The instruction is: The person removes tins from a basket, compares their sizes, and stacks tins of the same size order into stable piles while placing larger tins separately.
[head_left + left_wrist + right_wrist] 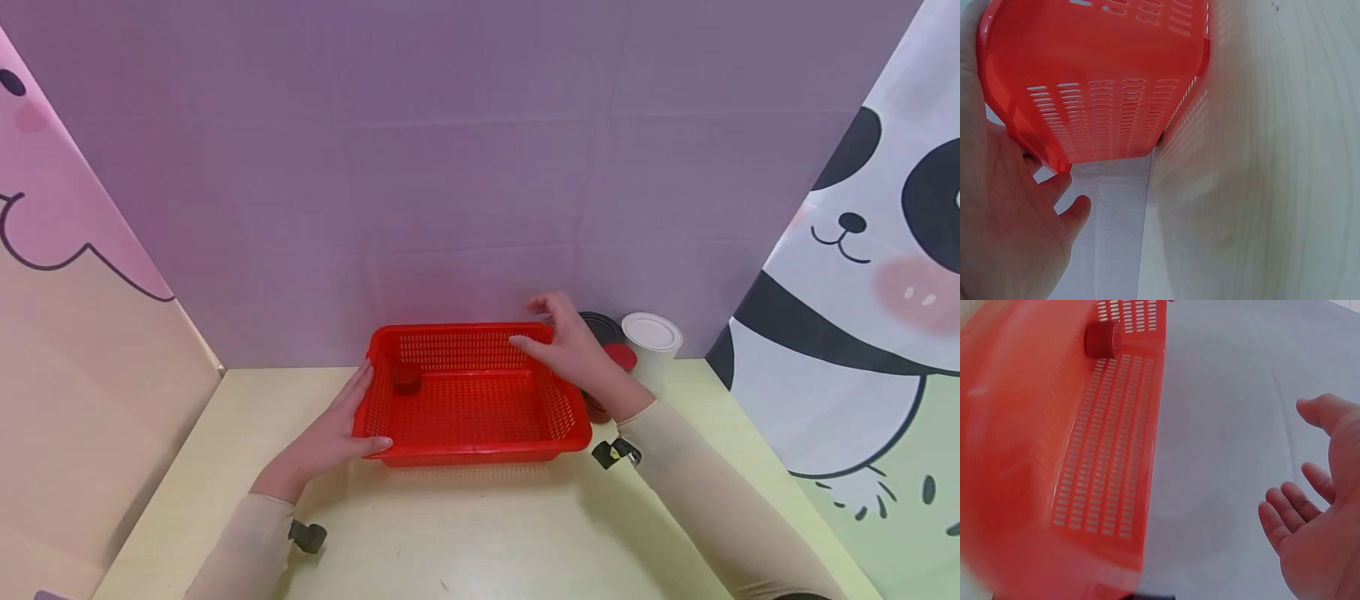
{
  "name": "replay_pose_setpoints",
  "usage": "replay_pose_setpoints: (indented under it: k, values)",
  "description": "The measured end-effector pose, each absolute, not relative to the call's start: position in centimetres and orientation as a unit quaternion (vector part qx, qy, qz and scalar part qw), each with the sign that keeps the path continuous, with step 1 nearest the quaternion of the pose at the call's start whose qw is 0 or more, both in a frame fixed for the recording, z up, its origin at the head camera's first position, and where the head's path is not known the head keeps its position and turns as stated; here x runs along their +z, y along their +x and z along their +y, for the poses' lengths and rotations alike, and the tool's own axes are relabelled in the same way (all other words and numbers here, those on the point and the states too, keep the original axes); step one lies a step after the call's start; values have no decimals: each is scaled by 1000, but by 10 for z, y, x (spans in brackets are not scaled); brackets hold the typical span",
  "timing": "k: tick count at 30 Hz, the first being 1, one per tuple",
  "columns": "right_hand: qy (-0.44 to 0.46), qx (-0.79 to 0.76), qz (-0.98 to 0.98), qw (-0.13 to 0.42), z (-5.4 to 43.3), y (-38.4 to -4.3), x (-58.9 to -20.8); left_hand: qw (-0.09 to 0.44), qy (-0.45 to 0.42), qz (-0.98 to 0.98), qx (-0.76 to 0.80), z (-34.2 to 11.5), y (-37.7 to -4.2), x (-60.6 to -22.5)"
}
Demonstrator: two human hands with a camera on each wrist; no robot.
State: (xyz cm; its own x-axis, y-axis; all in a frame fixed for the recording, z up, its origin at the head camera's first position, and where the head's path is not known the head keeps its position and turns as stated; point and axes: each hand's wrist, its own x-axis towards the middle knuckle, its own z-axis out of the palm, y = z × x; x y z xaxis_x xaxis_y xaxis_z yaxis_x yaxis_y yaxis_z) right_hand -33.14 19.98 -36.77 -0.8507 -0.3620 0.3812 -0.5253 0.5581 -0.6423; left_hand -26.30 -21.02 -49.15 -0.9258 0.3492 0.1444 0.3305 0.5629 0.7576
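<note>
A red plastic basket (pixel 480 457) with slotted walls stands on the table. Inside it, at the back left, is a small round dark red piece (pixel 407 378), which also shows in the right wrist view (pixel 1103 340). My left hand (pixel 330 437) holds the basket's left rim, thumb over the front corner and fingers along the outside; the left wrist view shows fingertips right at the rim. Over the basket's back right corner hovers my right hand (pixel 572 346), holding nothing. In the right wrist view its fingers (pixel 1285 515) are spread loosely, apart from the basket.
Beyond my right hand stand a white-lidded container (pixel 652 333), a black-lidded one (pixel 600 327) and a red-topped one (pixel 622 357), partly hidden by the hand and forearm. A purple cloth backdrop (pixel 360 183) rises behind the table (pixel 465 533). Printed panels flank both sides.
</note>
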Motion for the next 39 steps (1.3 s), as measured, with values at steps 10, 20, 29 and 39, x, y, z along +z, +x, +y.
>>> replay_pose_setpoints:
  k: [10,20,29,39]
  values:
    - [300,399,-865,59,167,-350,-367,8,192,883,427,-211,-262,-493]
    - [314,414,-854,29,140,-375,-377,4,192,887,420,-212,-261,-493]
    - [356,438,-825,25,115,-393,-389,7,187,887,423,-212,-259,-492]
    - [360,427,-830,7,89,-405,-412,7,189,884,428,-212,-260,-493]
